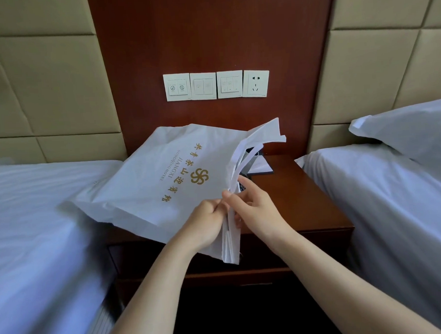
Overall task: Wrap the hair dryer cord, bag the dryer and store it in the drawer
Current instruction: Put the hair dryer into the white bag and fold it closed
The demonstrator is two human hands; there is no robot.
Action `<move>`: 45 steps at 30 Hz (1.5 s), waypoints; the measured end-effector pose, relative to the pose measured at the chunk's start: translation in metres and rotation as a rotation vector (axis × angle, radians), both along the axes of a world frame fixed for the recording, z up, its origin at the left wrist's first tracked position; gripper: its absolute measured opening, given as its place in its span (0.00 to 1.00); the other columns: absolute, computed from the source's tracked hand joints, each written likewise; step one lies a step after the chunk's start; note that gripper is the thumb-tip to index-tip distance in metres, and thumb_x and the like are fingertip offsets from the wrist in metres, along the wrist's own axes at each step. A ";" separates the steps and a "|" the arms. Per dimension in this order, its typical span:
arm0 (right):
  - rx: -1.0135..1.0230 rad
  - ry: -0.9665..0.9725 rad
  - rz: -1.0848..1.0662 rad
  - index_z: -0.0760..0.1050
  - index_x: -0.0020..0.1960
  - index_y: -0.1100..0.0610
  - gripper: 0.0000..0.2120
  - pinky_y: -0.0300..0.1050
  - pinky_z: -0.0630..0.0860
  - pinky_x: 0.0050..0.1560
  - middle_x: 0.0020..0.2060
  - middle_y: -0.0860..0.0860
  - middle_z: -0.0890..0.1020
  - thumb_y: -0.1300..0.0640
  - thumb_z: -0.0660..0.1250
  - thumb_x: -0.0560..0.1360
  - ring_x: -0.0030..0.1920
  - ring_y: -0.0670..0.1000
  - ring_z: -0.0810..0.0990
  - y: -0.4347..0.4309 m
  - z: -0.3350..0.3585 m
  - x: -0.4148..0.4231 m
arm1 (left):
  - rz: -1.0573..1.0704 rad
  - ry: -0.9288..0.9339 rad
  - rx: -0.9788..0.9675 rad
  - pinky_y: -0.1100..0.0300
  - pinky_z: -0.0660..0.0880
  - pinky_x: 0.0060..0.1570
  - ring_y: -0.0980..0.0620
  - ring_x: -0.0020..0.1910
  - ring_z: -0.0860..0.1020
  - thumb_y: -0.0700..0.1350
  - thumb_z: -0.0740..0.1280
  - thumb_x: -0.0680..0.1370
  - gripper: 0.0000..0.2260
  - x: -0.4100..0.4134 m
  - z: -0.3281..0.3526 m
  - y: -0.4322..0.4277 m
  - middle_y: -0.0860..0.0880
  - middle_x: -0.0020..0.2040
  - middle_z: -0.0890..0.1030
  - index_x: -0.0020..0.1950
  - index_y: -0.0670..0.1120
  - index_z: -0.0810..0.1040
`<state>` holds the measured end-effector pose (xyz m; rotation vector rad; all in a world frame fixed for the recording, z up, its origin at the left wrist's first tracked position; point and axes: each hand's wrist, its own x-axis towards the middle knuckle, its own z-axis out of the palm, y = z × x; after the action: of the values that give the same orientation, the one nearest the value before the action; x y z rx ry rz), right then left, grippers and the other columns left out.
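A white fabric bag (149, 180) with gold hotel lettering lies tilted over the wooden nightstand (304, 203), its mouth and handles facing right. My left hand (207, 225) grips the bag's opening edge, fingers curled round the folded fabric. My right hand (256, 210) pinches the same edge and handles from the right. Something dark shows inside the bag's mouth (243, 183); I cannot tell whether it is the dryer. The drawer front (281, 250) below the nightstand top is closed.
Beds with white sheets flank the nightstand, left (35, 225) and right (382, 197), with a pillow (410, 130) at far right. A notepad (261, 166) lies at the nightstand's back. Switches and a wall socket (255, 83) sit on the wooden panel above.
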<state>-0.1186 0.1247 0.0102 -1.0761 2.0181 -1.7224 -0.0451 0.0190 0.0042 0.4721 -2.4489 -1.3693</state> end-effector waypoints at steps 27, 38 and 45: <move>0.642 0.887 -0.253 0.75 0.59 0.52 0.22 0.50 0.64 0.65 0.51 0.55 0.82 0.43 0.48 0.79 0.54 0.58 0.78 0.028 0.013 -0.020 | 0.425 0.156 -0.350 0.56 0.60 0.33 0.48 0.29 0.62 0.37 0.58 0.74 0.06 0.027 0.023 -0.016 0.46 0.27 0.65 0.41 0.35 0.71; 0.126 -0.215 0.325 0.59 0.74 0.46 0.26 0.48 0.64 0.68 0.70 0.44 0.69 0.39 0.48 0.79 0.63 0.47 0.74 -0.016 -0.001 0.007 | 0.307 -0.058 -0.284 0.52 0.73 0.54 0.46 0.53 0.76 0.45 0.58 0.78 0.12 0.028 0.024 -0.008 0.51 0.50 0.76 0.62 0.49 0.68; -0.015 -0.253 0.411 0.61 0.72 0.45 0.24 0.50 0.59 0.71 0.71 0.45 0.67 0.41 0.41 0.80 0.71 0.46 0.65 -0.029 0.000 0.013 | 0.387 0.102 -0.325 0.55 0.70 0.45 0.47 0.52 0.75 0.48 0.64 0.76 0.13 0.027 0.024 -0.013 0.50 0.50 0.75 0.58 0.45 0.68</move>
<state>-0.1060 0.0960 0.0104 -1.1186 1.5098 -1.5659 -0.0176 0.0061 0.0284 0.7253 -2.2813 -0.8039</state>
